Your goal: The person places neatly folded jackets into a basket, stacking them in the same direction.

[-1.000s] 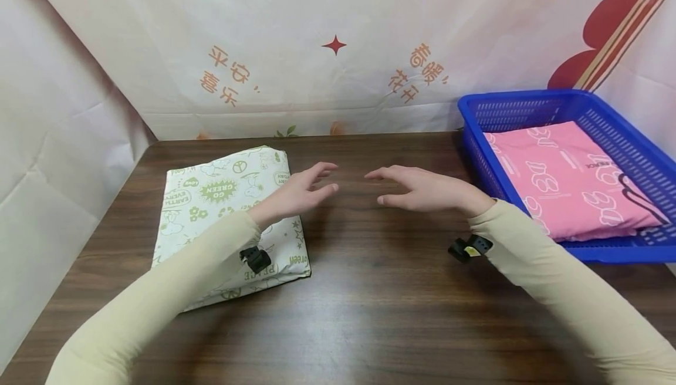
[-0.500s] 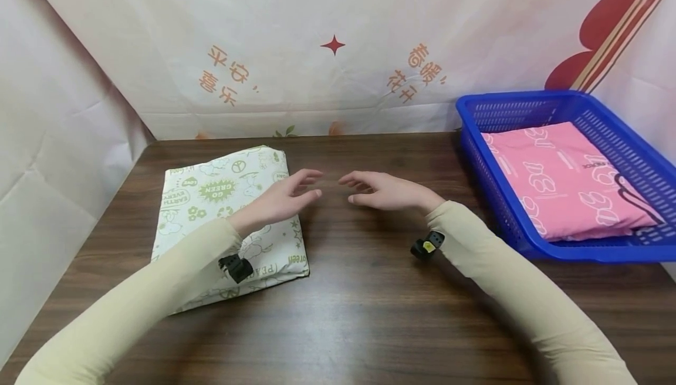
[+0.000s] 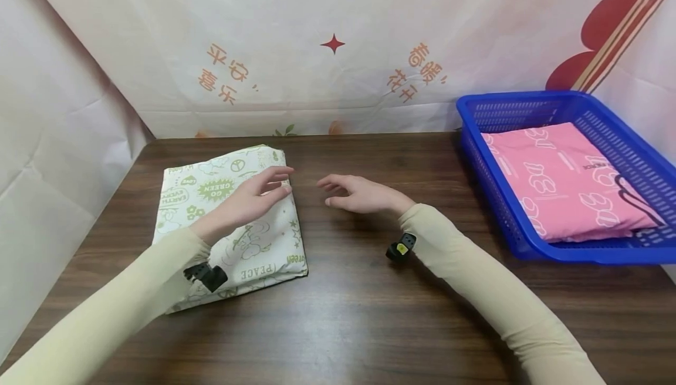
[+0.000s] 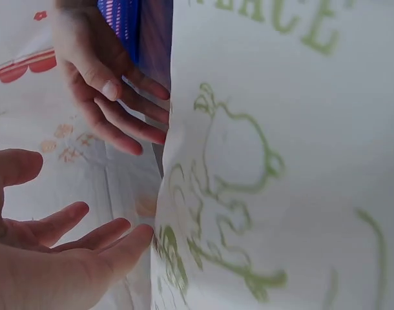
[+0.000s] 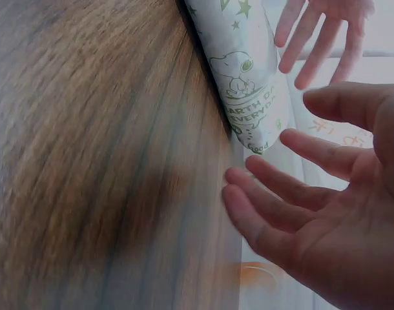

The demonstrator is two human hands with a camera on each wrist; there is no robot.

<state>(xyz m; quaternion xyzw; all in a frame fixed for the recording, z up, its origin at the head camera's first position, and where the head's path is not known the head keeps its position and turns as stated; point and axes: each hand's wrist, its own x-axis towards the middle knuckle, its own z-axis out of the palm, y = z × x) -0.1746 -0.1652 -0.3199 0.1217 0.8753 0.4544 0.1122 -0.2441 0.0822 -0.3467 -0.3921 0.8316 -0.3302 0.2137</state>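
A folded white cloth with green print (image 3: 248, 250) lies on the left part of the brown table (image 3: 359, 314). Above its right half hovers my left hand (image 3: 248, 198), fingers loosely bent and holding nothing. My right hand (image 3: 367, 195) is over the table, a little right of the cloth, its relaxed fingers pointing left. In the left wrist view the printed cloth (image 4: 300, 161) fills the right side, beside the left hand (image 4: 61, 252). The right wrist view has the cloth's edge (image 5: 239, 77) beyond the right hand (image 5: 332, 200), with bare fingers.
At the right stands a blue plastic basket (image 3: 628, 254) with a folded pink printed cloth (image 3: 565, 185) in it. A white printed curtain (image 3: 327, 91) hangs along the table's back edge and at both sides.
Both hands have moved left: the left hand further over the white cloth, the right hand away from the basket and closer to that cloth. Both cloths and the basket have stayed in place.
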